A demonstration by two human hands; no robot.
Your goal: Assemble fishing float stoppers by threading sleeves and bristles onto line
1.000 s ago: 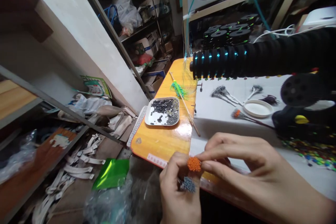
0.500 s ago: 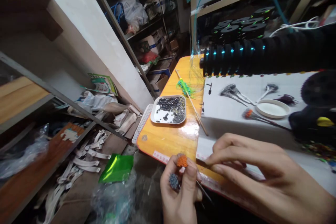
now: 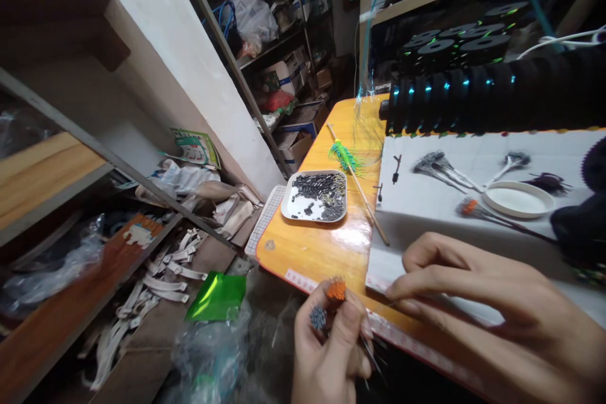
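Note:
My left hand is closed around two thin bundles below the table's front edge. One bundle ends in an orange tuft, the other in a blue-grey tuft. My right hand hovers just right of them over the edge of the white sheet, its fingers curled and pointing left, apart from the tufts. Whether the right fingers pinch anything is not visible.
On the orange table sit a white tray of small dark parts, a wooden stick with a green tuft, a white dish and more tufted bundles. A row of black spools spans the back. Cluttered shelves stand left.
My right hand has let go of the orange tuft and drawn back to the right. My left hand has sunk a little with both bundles. The view has shifted left.

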